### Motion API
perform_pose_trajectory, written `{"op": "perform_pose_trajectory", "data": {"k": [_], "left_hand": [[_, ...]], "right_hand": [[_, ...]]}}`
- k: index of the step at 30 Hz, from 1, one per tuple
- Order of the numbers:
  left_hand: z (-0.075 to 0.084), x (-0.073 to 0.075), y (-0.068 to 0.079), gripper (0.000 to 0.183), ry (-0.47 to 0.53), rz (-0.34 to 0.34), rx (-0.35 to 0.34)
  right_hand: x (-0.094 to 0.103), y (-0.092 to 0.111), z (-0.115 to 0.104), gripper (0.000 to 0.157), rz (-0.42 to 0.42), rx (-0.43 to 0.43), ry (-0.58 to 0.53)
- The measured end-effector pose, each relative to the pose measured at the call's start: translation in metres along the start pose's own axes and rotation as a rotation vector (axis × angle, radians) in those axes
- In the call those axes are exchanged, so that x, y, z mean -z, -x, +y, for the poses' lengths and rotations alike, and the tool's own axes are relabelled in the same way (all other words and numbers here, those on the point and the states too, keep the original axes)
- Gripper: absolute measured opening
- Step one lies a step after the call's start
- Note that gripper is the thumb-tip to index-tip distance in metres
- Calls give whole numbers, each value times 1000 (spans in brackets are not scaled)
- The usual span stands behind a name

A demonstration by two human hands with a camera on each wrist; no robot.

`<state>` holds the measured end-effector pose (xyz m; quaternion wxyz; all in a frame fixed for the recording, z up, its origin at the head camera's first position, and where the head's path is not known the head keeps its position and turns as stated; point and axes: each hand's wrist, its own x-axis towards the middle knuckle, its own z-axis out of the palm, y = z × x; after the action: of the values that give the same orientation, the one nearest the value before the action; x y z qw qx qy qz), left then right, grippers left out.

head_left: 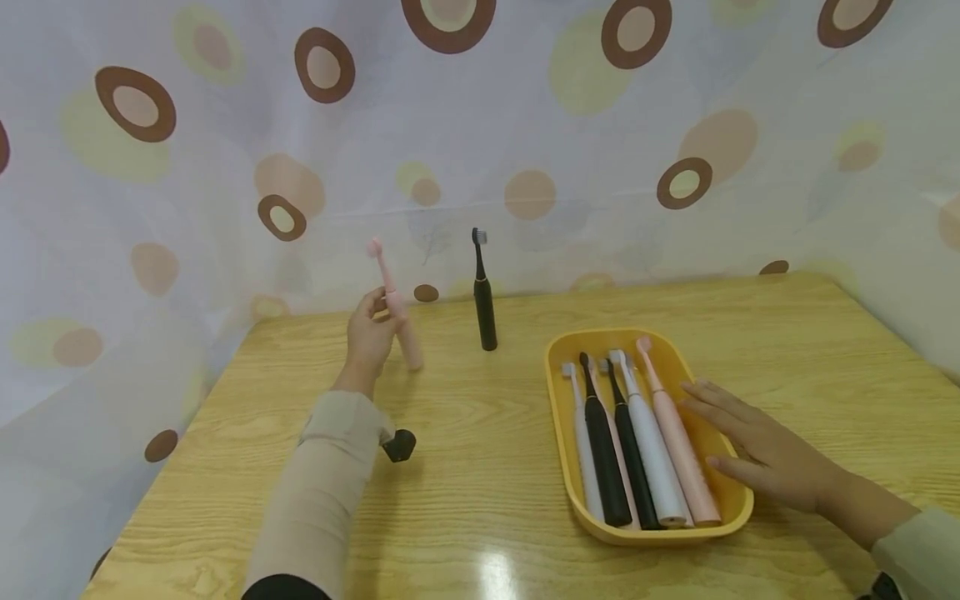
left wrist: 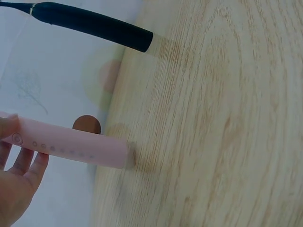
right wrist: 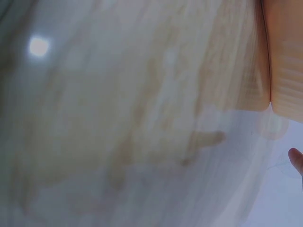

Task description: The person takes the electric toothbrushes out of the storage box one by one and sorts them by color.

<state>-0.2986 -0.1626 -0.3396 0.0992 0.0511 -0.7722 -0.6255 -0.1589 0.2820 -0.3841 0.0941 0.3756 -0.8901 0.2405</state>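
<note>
My left hand [head_left: 369, 340] pinches a pink electric toothbrush [head_left: 406, 332] by its handle, with the brush head up and tilted a little left. In the left wrist view, the handle [left wrist: 75, 143] shows its button and a row of small marks; its base is close to the table, and whether it touches is hard to tell. To its right a black electric toothbrush [head_left: 485, 315] stands upright. My right hand [head_left: 783, 454] has its fingers extended at the right rim of a yellow tray [head_left: 557, 425]. Several white, black and pink toothbrushes lie in the tray, among them a pink one [head_left: 681, 450].
The wooden table [head_left: 480, 467] reaches back to a patterned cloth [head_left: 600, 150] with brown, green and peach ovals. Below my left sleeve a small black object [head_left: 400, 445] shows, apparently the wrist camera. The right wrist view shows mostly tabletop [right wrist: 118, 94] and the tray's side [right wrist: 288, 56].
</note>
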Motion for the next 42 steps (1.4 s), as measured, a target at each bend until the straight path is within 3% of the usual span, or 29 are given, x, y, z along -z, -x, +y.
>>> {"op": "perform_pose_trajectory", "data": {"k": [11, 27, 42], "left_hand": [[-9, 1, -3, 49, -26, 31, -9], [-11, 3, -7, 48, -76, 5, -62], [-9, 5, -3, 43, -39, 23, -49]], "right_hand": [[0, 0, 0, 64, 1, 17, -6], [2, 0, 0, 64, -12, -24, -16], [1, 1, -2, 64, -18, -60, -30]]}}
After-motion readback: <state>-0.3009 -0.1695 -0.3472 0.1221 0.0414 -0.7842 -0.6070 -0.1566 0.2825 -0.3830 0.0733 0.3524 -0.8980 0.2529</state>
